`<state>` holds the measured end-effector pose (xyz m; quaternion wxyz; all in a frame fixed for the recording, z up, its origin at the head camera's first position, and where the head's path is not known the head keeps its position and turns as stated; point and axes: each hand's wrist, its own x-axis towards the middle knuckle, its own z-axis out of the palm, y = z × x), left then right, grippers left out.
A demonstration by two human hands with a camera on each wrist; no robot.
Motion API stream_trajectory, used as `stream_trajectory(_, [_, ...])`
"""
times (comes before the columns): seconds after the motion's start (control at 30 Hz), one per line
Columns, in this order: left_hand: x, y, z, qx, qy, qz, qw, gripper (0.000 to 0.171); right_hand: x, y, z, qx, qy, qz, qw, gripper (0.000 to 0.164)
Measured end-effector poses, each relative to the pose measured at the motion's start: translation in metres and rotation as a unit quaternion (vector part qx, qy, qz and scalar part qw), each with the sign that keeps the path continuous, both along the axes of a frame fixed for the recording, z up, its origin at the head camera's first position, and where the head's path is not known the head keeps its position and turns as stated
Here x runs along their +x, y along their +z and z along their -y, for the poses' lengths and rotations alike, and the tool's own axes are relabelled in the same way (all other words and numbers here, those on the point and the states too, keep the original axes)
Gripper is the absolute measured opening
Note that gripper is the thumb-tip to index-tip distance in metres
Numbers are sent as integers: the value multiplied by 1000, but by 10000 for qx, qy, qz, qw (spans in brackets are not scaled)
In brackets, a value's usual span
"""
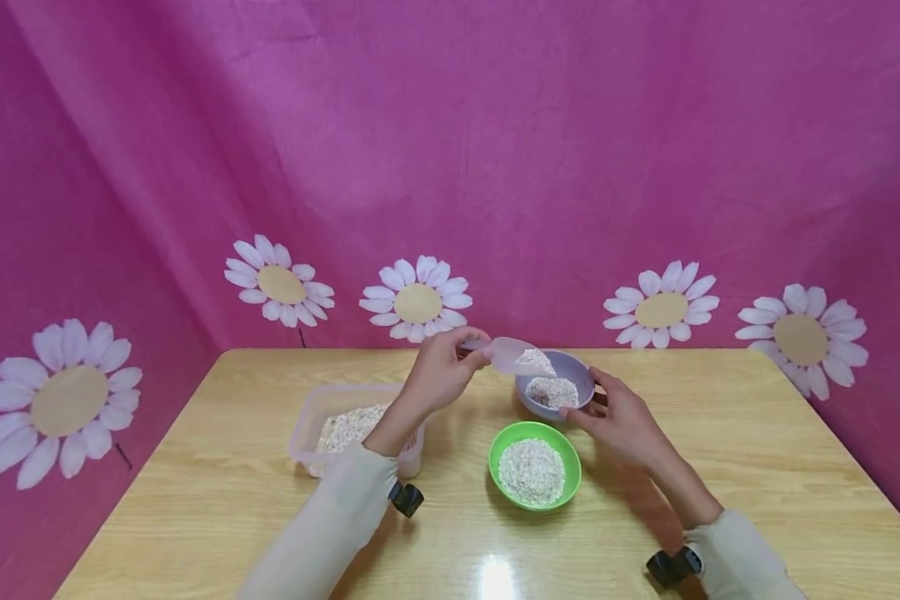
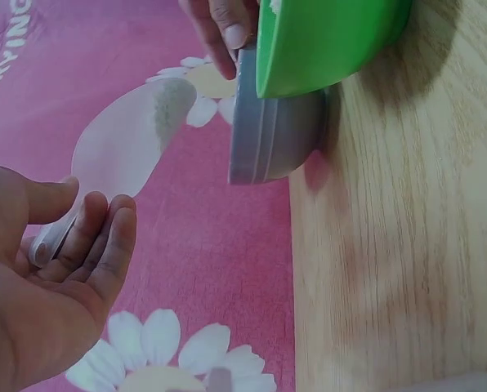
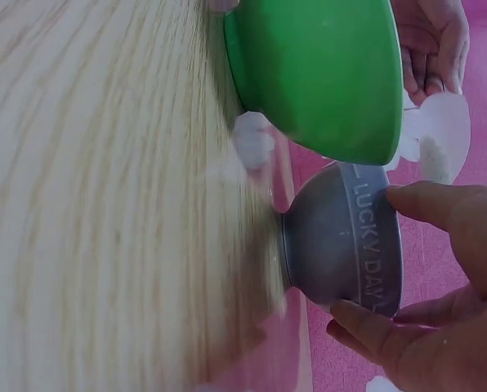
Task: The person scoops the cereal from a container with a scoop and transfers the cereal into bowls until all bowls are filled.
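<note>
Pinching the scoop (image 1: 504,353) by its handle (image 2: 43,249) in the left hand (image 1: 446,367), probably to stay clear of the pale flakes (image 1: 536,361) gathered near its lip. Holding it, in the head view, at ten o'clock from the grey bowl (image 3: 321,241), tilted lip-down above the opening without touching, seemingly so that any spill lands inside. Gripping that bowl in the right hand (image 1: 621,421) between three and four o'clock on its side, likely to steady it and leave the opposite side free for the scoop; impossible to tell whether fully resting on the table (image 1: 720,442) or slightly lifted. Having the green bowl (image 3: 325,73), with flakes inside, on the table at about six o'clock from the grey one, untouched, perhaps close for easy reach. Having the see-through container (image 1: 306,427) of flakes near nine o'clock from both bowls, partly behind the left forearm, presumably to suit the scooping hand.
</note>
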<state>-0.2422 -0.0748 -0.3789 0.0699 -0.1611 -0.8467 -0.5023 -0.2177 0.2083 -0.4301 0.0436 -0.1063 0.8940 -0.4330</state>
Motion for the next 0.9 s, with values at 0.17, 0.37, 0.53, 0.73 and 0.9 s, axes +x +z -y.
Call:
stream_trajectory(0.17, [-4,2,-5,-392,-165,7,9991,14,-1,0,1,31,-1,56,10000,92])
stream_trajectory(0.37, [-8,8,-10,-904,-368,-30,9952,17,-1,2,2,27,-2,78,10000,92])
stream_trajectory(0.53, [-12,16,-16,-1494,-609,-278,9865,18,0,5,2,-3,11,23,10000,91])
stream_trajectory(0.73, [-15,28,-19,-1974,-747,-687,9751,18,1,4,3,-48,14,36,10000,91])
stream_trajectory(0.9, [-14,41,-16,-2042,-678,-852,9729,19,1,3,3,-22,-28,83,10000,91])
